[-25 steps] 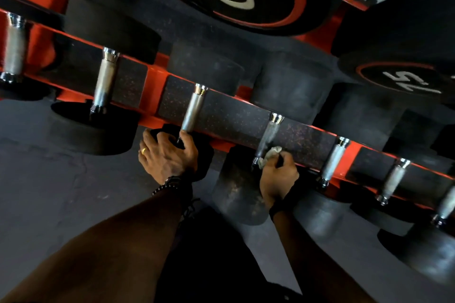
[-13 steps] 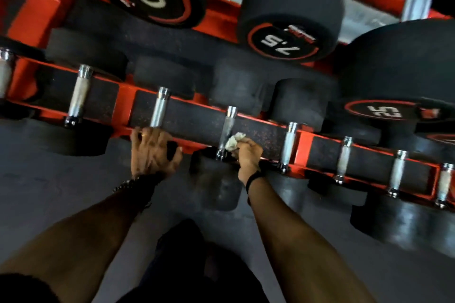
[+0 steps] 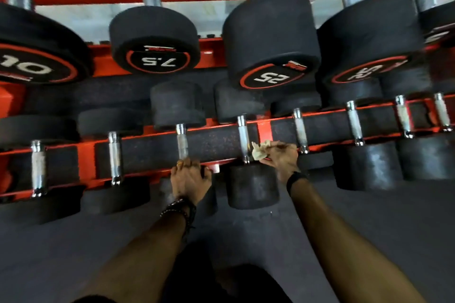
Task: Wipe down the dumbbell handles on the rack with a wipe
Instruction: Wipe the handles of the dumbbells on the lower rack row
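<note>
A row of black dumbbells with silver handles lies across the lower shelf of an orange rack (image 3: 264,130). My right hand (image 3: 280,157) grips a crumpled pale wipe (image 3: 259,150), held just right of one handle (image 3: 243,139), between it and the following handle (image 3: 300,131). My left hand (image 3: 189,177) rests on the near head of the dumbbell one place to the left, fingers curled over it at the foot of its handle (image 3: 182,141).
Larger dumbbells marked 10 (image 3: 27,66), 7.5 (image 3: 158,61) and 25 (image 3: 272,77) sit on the upper shelf. More handles run left (image 3: 39,167) and right (image 3: 354,123) along the lower shelf. A dark grey floor (image 3: 246,236) lies below the rack.
My right hand with the wipe came off the handle it was rubbing and now sits to its right. The view rose, bringing the upper shelf into sight. My left hand stays on its dumbbell.
</note>
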A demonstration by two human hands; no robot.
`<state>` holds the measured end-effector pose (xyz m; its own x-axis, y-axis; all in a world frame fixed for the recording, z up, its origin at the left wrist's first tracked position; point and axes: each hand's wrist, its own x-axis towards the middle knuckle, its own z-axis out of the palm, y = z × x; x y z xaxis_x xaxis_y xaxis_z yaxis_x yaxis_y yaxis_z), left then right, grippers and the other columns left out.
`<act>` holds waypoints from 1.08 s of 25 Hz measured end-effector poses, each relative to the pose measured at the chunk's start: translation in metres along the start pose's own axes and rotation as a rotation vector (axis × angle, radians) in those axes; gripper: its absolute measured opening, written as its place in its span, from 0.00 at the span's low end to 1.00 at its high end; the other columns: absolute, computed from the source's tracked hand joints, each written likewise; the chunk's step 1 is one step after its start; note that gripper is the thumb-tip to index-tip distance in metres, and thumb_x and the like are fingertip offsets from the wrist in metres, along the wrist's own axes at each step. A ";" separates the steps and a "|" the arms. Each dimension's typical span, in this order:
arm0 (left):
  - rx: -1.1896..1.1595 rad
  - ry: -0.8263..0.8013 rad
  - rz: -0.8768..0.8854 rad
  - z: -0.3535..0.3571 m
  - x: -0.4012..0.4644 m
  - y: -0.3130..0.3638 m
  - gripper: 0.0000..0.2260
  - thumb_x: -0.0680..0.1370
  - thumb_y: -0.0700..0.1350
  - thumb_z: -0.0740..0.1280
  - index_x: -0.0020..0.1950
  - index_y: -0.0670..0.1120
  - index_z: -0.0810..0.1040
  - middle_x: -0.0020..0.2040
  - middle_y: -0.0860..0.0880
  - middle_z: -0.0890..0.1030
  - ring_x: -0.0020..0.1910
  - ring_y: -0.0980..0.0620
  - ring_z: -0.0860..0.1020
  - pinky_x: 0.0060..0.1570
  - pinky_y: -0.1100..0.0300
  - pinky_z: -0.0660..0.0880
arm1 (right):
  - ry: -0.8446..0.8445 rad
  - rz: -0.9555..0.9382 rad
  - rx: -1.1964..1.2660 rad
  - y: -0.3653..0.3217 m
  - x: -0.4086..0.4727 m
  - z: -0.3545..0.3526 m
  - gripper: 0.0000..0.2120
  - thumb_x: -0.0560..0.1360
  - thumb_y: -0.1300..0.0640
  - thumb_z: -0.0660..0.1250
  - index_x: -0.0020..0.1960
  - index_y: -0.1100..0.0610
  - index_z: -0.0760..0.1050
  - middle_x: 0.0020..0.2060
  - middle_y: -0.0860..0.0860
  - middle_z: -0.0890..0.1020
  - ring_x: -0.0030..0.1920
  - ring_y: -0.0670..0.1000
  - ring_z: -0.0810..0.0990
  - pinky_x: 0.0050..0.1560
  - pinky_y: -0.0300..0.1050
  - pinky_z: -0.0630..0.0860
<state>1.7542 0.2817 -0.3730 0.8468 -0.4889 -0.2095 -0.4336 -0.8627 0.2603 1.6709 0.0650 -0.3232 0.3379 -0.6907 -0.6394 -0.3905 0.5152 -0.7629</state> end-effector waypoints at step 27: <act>0.056 0.149 -0.205 0.029 0.022 0.009 0.11 0.71 0.49 0.70 0.39 0.40 0.81 0.43 0.42 0.82 0.46 0.39 0.78 0.44 0.48 0.71 | -0.278 0.332 -0.377 0.028 0.096 0.055 0.50 0.60 0.15 0.46 0.58 0.52 0.77 0.48 0.53 0.83 0.41 0.49 0.84 0.43 0.50 0.83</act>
<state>1.7603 0.2599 -0.4025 0.9530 -0.2821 -0.1106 -0.2609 -0.9496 0.1735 1.7392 0.0410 -0.4112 0.3376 -0.3375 -0.8787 -0.7753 0.4296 -0.4629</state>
